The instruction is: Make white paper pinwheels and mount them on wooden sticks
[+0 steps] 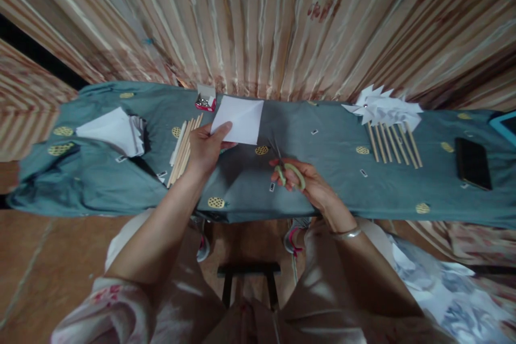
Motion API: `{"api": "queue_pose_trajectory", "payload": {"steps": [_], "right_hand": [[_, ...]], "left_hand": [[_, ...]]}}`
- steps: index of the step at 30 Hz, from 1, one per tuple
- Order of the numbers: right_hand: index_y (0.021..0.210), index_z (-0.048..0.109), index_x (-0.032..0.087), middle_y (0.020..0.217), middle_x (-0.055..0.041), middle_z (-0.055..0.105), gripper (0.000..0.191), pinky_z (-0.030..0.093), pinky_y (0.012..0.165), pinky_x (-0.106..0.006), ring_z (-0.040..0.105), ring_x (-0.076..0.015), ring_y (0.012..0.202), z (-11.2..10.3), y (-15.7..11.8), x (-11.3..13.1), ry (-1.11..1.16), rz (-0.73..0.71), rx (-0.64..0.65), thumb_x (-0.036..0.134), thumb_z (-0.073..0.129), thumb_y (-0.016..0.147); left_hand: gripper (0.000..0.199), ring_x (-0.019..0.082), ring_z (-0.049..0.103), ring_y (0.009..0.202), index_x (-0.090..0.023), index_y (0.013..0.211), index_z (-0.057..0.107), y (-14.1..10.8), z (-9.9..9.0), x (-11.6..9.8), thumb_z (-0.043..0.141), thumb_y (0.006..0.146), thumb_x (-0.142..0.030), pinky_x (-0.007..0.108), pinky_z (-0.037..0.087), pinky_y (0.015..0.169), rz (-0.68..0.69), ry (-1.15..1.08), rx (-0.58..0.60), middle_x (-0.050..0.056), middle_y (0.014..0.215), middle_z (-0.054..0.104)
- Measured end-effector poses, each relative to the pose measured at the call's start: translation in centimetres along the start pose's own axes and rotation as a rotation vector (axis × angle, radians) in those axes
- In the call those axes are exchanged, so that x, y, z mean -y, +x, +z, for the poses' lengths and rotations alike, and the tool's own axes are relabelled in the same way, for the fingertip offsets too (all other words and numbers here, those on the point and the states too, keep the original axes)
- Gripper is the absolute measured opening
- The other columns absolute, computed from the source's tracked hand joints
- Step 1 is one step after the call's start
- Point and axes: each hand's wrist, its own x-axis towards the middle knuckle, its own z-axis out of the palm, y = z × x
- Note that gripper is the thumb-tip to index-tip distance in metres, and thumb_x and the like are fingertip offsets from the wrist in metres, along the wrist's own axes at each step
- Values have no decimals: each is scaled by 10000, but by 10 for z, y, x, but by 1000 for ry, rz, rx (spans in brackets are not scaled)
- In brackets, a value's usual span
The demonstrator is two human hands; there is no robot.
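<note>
My left hand (205, 145) pinches a square white sheet of paper (239, 118) at its lower left corner, thumb on top. Faint crease lines run across the sheet. In my right hand (306, 180) is a pair of scissors (292, 172) with pale green handles, my fingers through the loops. The blades point up and away, just right of the sheet and apart from it. Wooden sticks (185, 153) lie beside my left wrist, next to a small open box (206, 99) of shiny metal pieces.
A stack of folded white paper (115, 131) lies at the left of the green tablecloth (322, 193). Paper pinwheels on sticks (389, 113), a dark phone (472, 163) and a blue-edged device (506, 123) lie to the right. Behind hangs a curtain (262, 32).
</note>
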Motion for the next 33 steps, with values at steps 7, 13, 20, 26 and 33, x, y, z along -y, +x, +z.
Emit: {"api": "queue_pose_trajectory", "payload": {"steps": [7, 13, 20, 26, 33], "right_hand": [[1085, 724, 171, 780, -33, 710, 549, 396, 485, -220, 557, -104, 614, 4, 2, -9, -73, 29, 126, 538, 810, 686], [1081, 719, 161, 753, -22, 701, 505, 371, 460, -217, 542, -93, 576, 3, 1, -9, -71, 24, 99, 505, 794, 720], [1068, 725, 172, 736, -19, 696, 498, 376, 465, -227, 533, -100, 573, 3, 2, -9, -90, 20, 85, 513, 797, 712], [1075, 734, 167, 759, -29, 690, 515, 422, 520, -243, 538, -108, 602, 4, 1, -8, -96, 26, 92, 518, 805, 705], [1081, 725, 141, 723, -13, 677, 564, 398, 507, -223, 509, -79, 563, 3, 2, -10, -76, 25, 95, 534, 820, 687]], "left_hand": [[249, 140, 654, 599, -142, 749, 714, -6, 5, 1, 788, 695, -374, 259, 583, 522, -26, 30, 29, 39, 768, 718], [214, 163, 675, 612, -141, 741, 728, -10, 8, 3, 773, 719, -349, 262, 566, 497, -28, 14, 64, 49, 761, 733], [250, 185, 689, 641, -171, 727, 737, -14, 10, 3, 794, 704, -413, 267, 568, 509, -31, 24, 107, 31, 740, 740], [298, 197, 697, 646, -148, 763, 743, -15, 9, 5, 804, 711, -434, 286, 567, 521, -40, 24, 119, 46, 758, 736], [352, 198, 695, 665, -144, 780, 745, -14, 7, 8, 798, 693, -481, 282, 571, 525, -9, 25, 138, 61, 788, 752]]}}
